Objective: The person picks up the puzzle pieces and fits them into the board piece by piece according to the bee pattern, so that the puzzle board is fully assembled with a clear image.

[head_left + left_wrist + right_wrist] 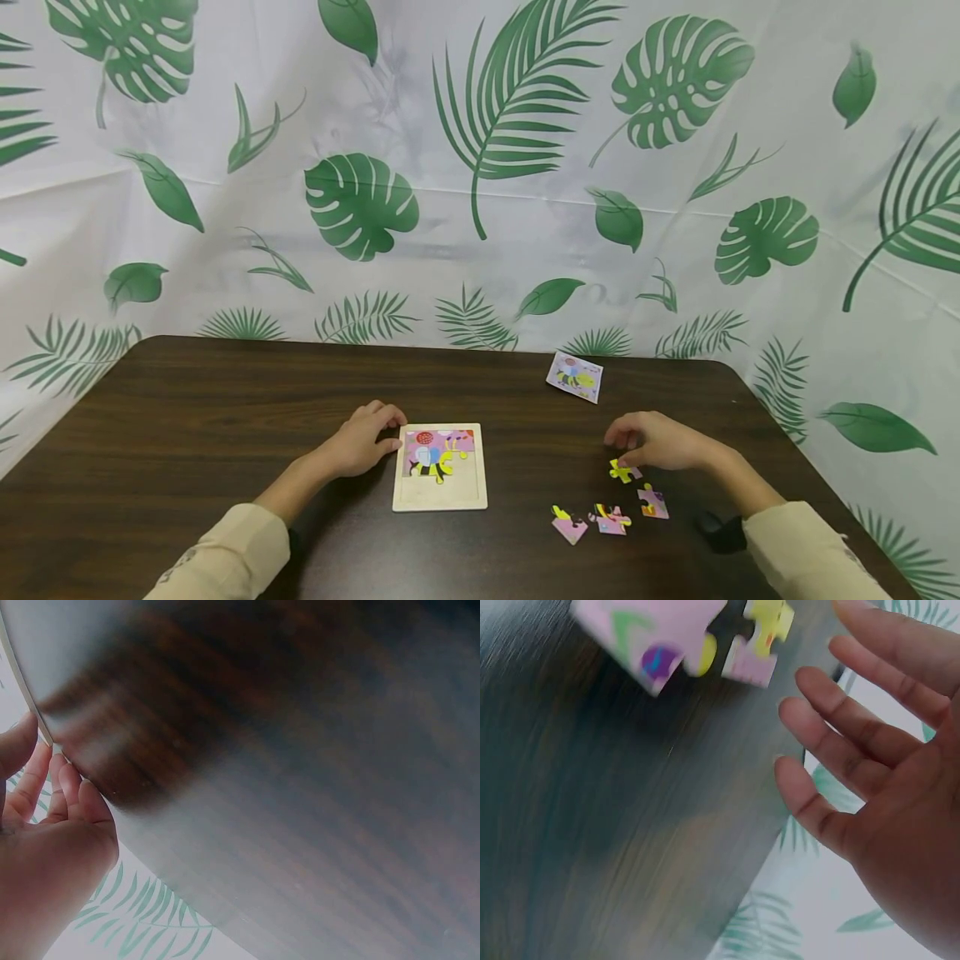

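A square wooden puzzle board (442, 497) lies on the table, its upper part filled with pieces of a bee picture. At its upper left corner, my left hand (365, 442) touches the edge with thumb and index finger, also seen close up as the left hand (60, 847) in the left wrist view. My right hand (663, 442) hovers over a yellow and pink puzzle piece (621, 471), thumb close to it; in the right wrist view that hand (900, 772) has loosely spread fingers. Nearer me are a pink and orange piece (653, 502) and two pink pieces, left (571, 528) and middle (611, 522).
A small picture card (575, 377) of the bee lies near the back edge of the dark wooden table (247, 392). Behind the table hangs a white cloth (525, 258) with green leaves. A dark object (720, 533) shows beside the right sleeve.
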A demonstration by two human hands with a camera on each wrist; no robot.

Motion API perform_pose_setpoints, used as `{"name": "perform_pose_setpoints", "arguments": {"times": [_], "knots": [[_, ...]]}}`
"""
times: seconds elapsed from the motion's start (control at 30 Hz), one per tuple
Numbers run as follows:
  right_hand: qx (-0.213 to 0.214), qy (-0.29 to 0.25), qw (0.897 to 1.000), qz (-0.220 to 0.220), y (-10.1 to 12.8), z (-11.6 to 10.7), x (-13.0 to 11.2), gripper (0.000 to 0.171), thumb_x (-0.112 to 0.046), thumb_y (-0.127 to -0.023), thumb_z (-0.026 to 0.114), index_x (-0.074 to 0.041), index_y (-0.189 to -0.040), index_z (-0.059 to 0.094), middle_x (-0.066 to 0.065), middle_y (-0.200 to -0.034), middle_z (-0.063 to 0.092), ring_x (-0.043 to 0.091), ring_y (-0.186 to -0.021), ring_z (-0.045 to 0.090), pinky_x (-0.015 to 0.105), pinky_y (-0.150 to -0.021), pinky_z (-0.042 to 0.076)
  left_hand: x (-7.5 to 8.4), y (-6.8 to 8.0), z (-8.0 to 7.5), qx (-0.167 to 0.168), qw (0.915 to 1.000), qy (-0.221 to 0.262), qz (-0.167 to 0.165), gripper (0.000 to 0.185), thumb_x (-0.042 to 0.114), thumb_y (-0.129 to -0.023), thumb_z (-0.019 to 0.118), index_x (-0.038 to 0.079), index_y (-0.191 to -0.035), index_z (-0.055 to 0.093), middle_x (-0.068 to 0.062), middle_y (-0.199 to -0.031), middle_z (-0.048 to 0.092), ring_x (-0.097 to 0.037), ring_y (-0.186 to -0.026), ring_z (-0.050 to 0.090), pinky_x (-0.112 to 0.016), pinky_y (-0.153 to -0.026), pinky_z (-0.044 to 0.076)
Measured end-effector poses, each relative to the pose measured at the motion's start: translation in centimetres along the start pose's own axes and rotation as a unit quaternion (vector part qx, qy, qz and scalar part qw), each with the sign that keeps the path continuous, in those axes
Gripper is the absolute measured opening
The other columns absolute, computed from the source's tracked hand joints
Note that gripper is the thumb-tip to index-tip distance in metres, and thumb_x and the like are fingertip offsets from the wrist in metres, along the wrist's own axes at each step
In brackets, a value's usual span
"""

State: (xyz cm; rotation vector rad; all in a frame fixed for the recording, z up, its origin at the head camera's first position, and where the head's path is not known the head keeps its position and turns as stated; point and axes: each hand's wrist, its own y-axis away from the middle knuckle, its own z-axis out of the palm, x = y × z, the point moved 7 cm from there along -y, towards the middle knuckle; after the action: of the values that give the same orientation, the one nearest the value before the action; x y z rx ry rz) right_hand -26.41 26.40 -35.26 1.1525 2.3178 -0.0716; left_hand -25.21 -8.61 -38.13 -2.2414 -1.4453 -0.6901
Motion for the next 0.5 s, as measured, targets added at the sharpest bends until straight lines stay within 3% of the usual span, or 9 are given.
{"name": "perform_pose_setpoints", "arguments": {"times": [0.23, 0.5], "knots": [[-0.003, -0.014, 0.999, 0.035, 1.3, 0.0, 2.0, 0.026, -0.017, -0.076, 0.073, -0.006, -0.097, 0.062, 0.001, -0.084, 0.057, 0.012, -0.074, 0.05, 0.027, -0.063, 0.044, 0.1, 0.1, -0.1, 0.002, 1.0, 0.001, 0.007, 0.017, 0.007, -0.086, 0.062, 0.006, -0.102, 0.055, -0.006, -0.095, 0.048, -0.027, -0.094, 0.045, -0.046, -0.082, 0.038], [0.026, -0.008, 0.999, 0.027, 2.0, 0.4, 2.8, 0.024, -0.02, -0.076, 0.073, -0.01, -0.095, 0.062, -0.001, -0.09, 0.055, 0.017, -0.079, 0.049, 0.028, -0.067, 0.043, 0.2, 0.1, -0.1, 0.006, 0.9999, 0.0, 0.015, 0.017, 0.005, -0.086, 0.061, 0.004, -0.102, 0.055, -0.006, -0.094, 0.048, -0.027, -0.094, 0.045, -0.046, -0.082, 0.038]]}}
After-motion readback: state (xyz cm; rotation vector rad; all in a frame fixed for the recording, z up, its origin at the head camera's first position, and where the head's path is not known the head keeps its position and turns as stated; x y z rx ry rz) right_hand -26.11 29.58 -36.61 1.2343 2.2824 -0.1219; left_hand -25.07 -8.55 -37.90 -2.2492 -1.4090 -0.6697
